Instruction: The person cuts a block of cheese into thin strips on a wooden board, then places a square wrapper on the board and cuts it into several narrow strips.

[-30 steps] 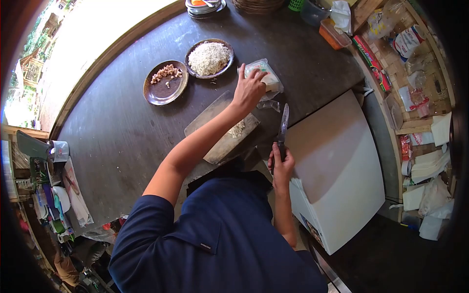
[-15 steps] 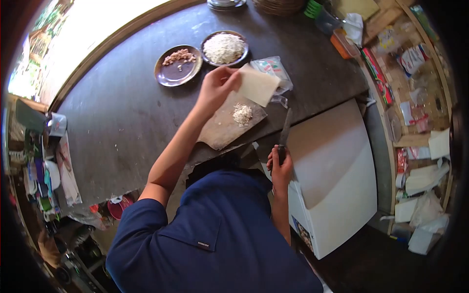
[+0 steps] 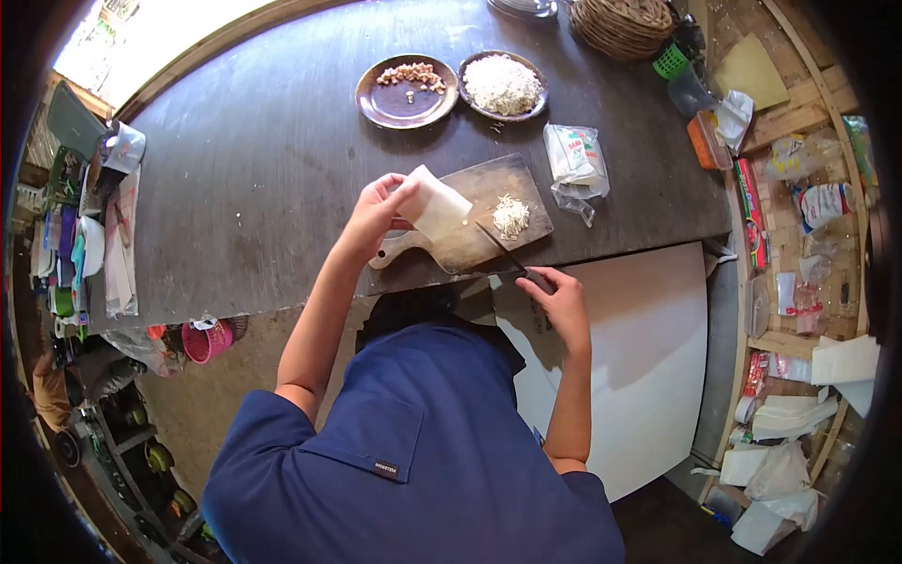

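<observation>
On the dark table, the work has come over to the cutting board, away from the plastic packet. The knife, off the board half a second ago, now slants over it, its handle in the right hand's curled fingers. The left hand pinches a pale sheet, shifted from near the packet to above the board, bringing sheet and blade together there; whether it touches the wood is hard to tell. White shreds lie just beside the blade
</observation>
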A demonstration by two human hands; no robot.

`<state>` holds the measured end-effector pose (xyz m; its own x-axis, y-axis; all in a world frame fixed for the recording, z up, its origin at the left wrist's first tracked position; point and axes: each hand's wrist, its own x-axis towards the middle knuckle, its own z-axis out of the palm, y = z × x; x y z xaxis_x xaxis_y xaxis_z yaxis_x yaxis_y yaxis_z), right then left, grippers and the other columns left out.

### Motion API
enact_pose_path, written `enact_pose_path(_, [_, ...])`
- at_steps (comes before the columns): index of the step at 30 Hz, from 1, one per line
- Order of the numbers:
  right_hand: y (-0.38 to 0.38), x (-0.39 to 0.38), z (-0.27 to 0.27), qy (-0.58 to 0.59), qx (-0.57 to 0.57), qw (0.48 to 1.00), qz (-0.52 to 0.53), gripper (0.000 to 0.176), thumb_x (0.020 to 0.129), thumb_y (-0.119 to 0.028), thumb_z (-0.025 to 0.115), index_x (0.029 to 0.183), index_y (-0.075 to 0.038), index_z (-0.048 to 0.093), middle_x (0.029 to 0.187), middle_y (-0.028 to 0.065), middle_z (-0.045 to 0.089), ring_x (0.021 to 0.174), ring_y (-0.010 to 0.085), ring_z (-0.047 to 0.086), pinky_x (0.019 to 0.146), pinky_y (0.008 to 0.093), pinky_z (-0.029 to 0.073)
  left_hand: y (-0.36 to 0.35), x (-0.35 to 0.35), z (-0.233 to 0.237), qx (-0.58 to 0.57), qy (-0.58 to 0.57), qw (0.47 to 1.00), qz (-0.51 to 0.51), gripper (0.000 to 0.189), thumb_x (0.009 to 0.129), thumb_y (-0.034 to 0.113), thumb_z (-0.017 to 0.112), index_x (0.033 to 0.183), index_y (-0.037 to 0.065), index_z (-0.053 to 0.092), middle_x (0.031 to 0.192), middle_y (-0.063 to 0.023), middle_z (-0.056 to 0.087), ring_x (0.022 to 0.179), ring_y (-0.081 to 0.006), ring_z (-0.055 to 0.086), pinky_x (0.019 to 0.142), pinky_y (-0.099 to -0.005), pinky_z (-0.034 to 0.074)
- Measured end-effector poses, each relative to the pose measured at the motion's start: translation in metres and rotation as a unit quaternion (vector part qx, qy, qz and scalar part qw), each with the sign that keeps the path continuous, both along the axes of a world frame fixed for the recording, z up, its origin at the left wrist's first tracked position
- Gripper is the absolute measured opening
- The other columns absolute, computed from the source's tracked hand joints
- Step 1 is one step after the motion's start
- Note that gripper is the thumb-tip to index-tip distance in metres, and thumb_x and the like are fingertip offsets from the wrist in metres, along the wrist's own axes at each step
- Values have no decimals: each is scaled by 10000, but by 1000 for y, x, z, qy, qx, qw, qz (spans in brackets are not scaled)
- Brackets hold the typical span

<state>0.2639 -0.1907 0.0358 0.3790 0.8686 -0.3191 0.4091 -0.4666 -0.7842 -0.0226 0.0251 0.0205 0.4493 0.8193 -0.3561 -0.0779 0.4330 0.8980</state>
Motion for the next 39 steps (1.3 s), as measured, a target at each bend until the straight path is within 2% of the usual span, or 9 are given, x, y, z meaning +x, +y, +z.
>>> enact_pose_path(9, [22,13,0,107,6,993,-49,351,964,-294,848,1179,-22,799,821,-3,723,631,45,589,563,241,467,-18,21,-9,-22,-44,996,-72,418,962,165,838,1319,46,654,1113,-50,763,973,-120,749,781,-287,631])
enact_pose_path(12, [18,-3,-6,127,31,989,-73,388,998,-319,816,1238,-19,763,829,4,716,638,43,593,563,234,472,-21,27,-25,274,163,947,-43,436,938,86,819,1335,3,661,1119,-110,786,1002,-183,755,901,-337,602])
enact_pose_path(15, [12,-32,-6,136,32,986,-93,427,1015,-334,796,1288,-12,730,837,3,716,650,46,597,566,241,478,-29,30,-1,277,208,937,-48,467,927,75,814,1371,49,668,1108,-145,789,1010,-200,758,914,-344,596])
enact_pose_path(19, [11,-73,19,68,38,993,-86,448,1062,-324,715,1415,-54,656,906,81,741,703,159,680,661,307,554,-24,35,-23,379,206,901,-47,442,926,85,804,1356,66,701,1155,-148,768,1082,-303,736,985,-396,575])
enact_pose_path(21, [12,-78,0,-40,96,994,-34,445,1079,-239,654,1508,-127,612,1167,175,746,993,386,753,882,451,586,-20,40,-20,461,253,850,-34,419,926,105,799,1333,55,716,1217,-141,746,1132,-322,703,1013,-412,561])
enact_pose_path(23, [20,-82,-8,-152,202,967,14,456,1091,-234,621,1544,-193,599,1174,139,718,970,402,743,838,475,589,-20,44,-16,534,300,790,-22,399,925,125,794,1310,44,730,1279,-135,723,1183,-341,671,1041,-428,546])
enact_pose_path(25, [27,-88,4,-171,142,975,25,453,1096,-245,610,1548,-230,599,1120,129,698,930,397,737,811,478,591,-20,47,-15,577,350,737,-40,396,927,175,786,1289,24,733,1380,-126,670,1264,-336,611,1080,-438,519])
enact_pose_path(30, [43,-89,2,-213,89,972,45,440,1108,-294,588,1546,-332,605,984,118,623,818,378,720,734,494,591,-39,51,-27,582,394,705,-90,604,956,406,763,1384,-9,665,1499,-112,606,1385,-326,544,1178,-454,446])
enact_pose_path(39, [49,-85,-4,-231,89,966,77,418,1118,-325,571,1533,-337,616,982,120,627,786,397,719,722,514,600,-44,51,-37,584,410,694,-99,642,994,423,702,1460,-10,619,1595,-91,549,1426,-312,501,1212,-448,400])
